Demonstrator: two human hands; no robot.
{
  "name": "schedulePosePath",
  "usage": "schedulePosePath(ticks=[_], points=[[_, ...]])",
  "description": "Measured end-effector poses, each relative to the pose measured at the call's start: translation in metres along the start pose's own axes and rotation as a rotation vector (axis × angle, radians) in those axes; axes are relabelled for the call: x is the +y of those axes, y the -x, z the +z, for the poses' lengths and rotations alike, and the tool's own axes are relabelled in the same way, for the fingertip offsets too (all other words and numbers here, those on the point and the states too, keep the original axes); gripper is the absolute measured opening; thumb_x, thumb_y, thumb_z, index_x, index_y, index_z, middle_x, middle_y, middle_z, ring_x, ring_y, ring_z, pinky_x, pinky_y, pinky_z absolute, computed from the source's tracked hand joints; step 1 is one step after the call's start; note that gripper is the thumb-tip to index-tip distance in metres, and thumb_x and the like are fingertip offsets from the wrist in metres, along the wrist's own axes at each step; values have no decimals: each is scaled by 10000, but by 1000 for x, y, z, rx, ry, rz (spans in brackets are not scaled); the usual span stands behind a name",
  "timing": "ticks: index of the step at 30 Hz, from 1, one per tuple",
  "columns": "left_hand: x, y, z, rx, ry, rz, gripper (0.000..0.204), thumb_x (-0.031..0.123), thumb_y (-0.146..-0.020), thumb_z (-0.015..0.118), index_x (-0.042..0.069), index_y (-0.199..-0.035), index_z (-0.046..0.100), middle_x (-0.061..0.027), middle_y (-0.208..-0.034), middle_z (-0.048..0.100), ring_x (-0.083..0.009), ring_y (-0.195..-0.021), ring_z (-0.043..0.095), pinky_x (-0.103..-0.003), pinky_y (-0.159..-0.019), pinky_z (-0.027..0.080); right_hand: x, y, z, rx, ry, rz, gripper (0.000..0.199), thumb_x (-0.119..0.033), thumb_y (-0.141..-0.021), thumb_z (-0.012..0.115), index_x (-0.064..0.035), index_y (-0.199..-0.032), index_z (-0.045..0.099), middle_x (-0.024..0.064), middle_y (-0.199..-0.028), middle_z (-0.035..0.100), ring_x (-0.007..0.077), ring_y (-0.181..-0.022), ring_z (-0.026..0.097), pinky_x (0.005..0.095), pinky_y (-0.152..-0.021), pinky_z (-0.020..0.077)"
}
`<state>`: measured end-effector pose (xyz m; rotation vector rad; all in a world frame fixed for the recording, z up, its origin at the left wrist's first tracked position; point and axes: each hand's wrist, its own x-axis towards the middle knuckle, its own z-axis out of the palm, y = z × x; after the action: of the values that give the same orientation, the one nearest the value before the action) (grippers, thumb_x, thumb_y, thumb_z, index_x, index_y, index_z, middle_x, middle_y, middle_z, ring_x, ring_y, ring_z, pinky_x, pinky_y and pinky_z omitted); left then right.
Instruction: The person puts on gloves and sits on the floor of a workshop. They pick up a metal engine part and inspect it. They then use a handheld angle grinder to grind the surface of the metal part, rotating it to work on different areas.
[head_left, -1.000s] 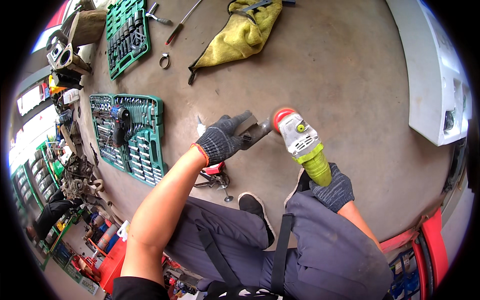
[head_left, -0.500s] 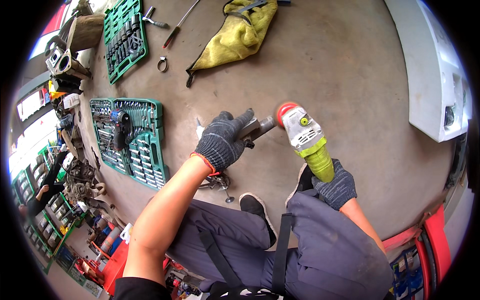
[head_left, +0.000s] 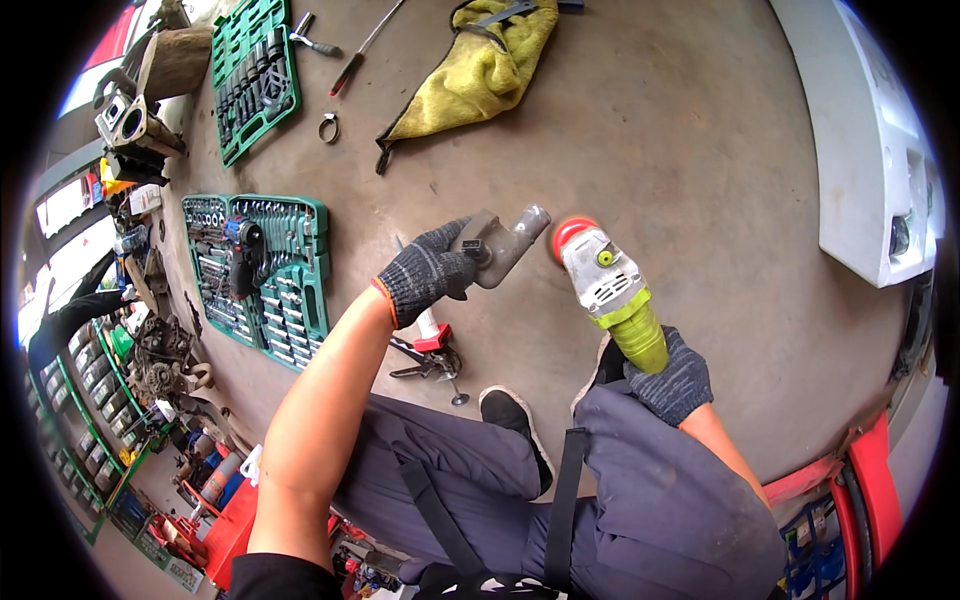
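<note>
My left hand (head_left: pixel 430 272), in a dark grey knit glove, grips a grey metal pipe fitting (head_left: pixel 497 250) by its blocky end. The fitting's round tube points up and right, its end a short gap from the disc. My right hand (head_left: pixel 675 375), gloved alike, is wrapped round the lime-green handle of an angle grinder (head_left: pixel 612 275). At the grinder's head a red disc (head_left: pixel 573 238) is blurred at its rim, as if spinning. Beneath my left forearm lies a caulking gun (head_left: pixel 432 345) with a red and white front, partly hidden.
Left of my hands lies an open green socket set (head_left: pixel 325 250) with a cordless drill (head_left: pixel 242 255) on it. Farther off are a second tool case (head_left: pixel 250 140), a metal clamp (head_left: pixel 329 128), a screwdriver (head_left: pixel 350 72) and a yellow towel (head_left: pixel 470 90). A white bumper (head_left: pixel 850 150) stands at right.
My left hand has drawn back slightly left and turned the pipe fitting, so its tube now angles upward away from the disc. More of the caulking gun shows. The grinder has barely moved.
</note>
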<state>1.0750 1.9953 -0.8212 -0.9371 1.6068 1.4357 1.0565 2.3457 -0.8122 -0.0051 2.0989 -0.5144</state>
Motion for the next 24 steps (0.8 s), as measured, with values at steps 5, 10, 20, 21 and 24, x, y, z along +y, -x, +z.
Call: schedulePosePath(ticks=[5, 10, 20, 21, 24], points=[[4, 0, 0, -62, -86, 34, 689, 28, -714, 721, 38, -1382, 555, -55, -1011, 656, -139, -900, 621, -302, -835, 537, 8, 6, -1, 42, -23, -8, 584, -367, -757, 788, -73, -1220, 589, 191, -1028, 724, 390, -975, 697, 453, -844, 556], [5, 6, 0, -31, -35, -32, 592, 122, -796, 688, 28, -1367, 561, -54, -980, 648, -136, -867, 621, -310, -794, 545, 7, -1, -2, 39, 47, -21, 561, -353, -762, 789, -68, -1206, 598, 189, -1011, 726, 389, -957, 701, 452, -829, 558], [4, 5, 5, -31, -361, 160, 586, 310, -891, 638, 114, -1432, 528, -104, -1064, 667, -184, -909, 659, -351, -813, 552, 16, 0, 2, 14, -7, -11, 591, -390, -800, 728, -103, -1295, 579, 201, -1078, 717, 387, -1018, 688, 442, -888, 543], [2, 3, 6, -9, -456, 224, 586, 325, -889, 639, 119, -1426, 525, -154, -1085, 661, -263, -964, 650, -388, -854, 535, 10, 1, -2, 1, 30, 17, 586, -389, -798, 731, -103, -1287, 582, 201, -1071, 718, 387, -1012, 689, 443, -883, 544], [-10, 1, 7, 87, -691, 338, 584, 337, -884, 641, 137, -1418, 514, -264, -1130, 642, -426, -1073, 628, -465, -932, 503, 5, 0, -5, -15, 65, 15, 567, -391, -795, 739, -103, -1260, 591, 196, -1047, 723, 388, -991, 695, 447, -866, 549]])
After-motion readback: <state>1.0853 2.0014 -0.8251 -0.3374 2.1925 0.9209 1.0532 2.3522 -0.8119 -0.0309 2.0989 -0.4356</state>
